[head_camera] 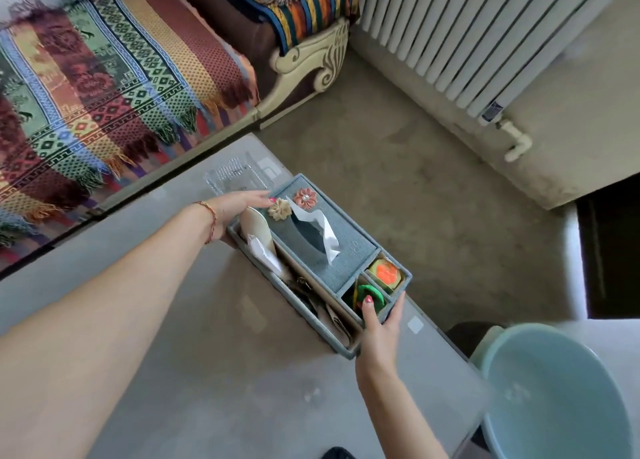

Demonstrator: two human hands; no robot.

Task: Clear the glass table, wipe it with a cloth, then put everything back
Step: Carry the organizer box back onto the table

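Observation:
A blue-grey fabric tissue-box organiser [346, 250] sits at the right edge of the glass table [194, 354]. A white tissue sticks out of its top, two fabric flowers sit on its lid, and its side compartments hold papers and small colourful items. My left hand [239, 205] holds its far end, fingers along the top edge. My right hand [379, 327] grips its near end, thumb hooked inside a compartment and fingers on the outer wall. No cloth is in view.
A clear plastic tray [232, 176] lies on the table just beyond the organiser. A light-blue basin [554, 399] stands at the lower right. A sofa with a striped blanket [104, 88] runs along the far side, and a white radiator [467, 36] lines the wall.

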